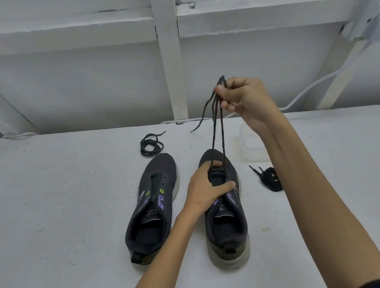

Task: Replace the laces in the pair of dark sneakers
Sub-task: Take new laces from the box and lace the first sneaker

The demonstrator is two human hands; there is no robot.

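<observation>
So both dark sneakers are sitting on the white table (59,211), toes pointing away from the person and heels toward the near edge. The left sneaker (152,210) is untouched and its eyelets are bare, with no lace in them at all. The right sneaker (228,224) is just beside it, and that's where both hands are busy. The left hand (205,188) grips it from the left side over the tongue area, fingers curled over the front of the opening and thumb lying across the tongue, so it's pinned flat on the table. The right hand (243,97) is raised well above the shoe and a bit to the right, fingers curled tight around a thin dark lace (213,130). Two strands run down from that fist to the front eyelets, right at the left hand's fingertips, and look fairly taut. A loose end dangles from the fist off to the left, and a short bit pokes out the top. There's also a coiled dark lace (151,144) lying on the table just past the left sneaker's toe, and a bundled black lace (271,180) to the right of the right sneaker, near it but not touching. A white cable (310,87) runs along the back.
</observation>
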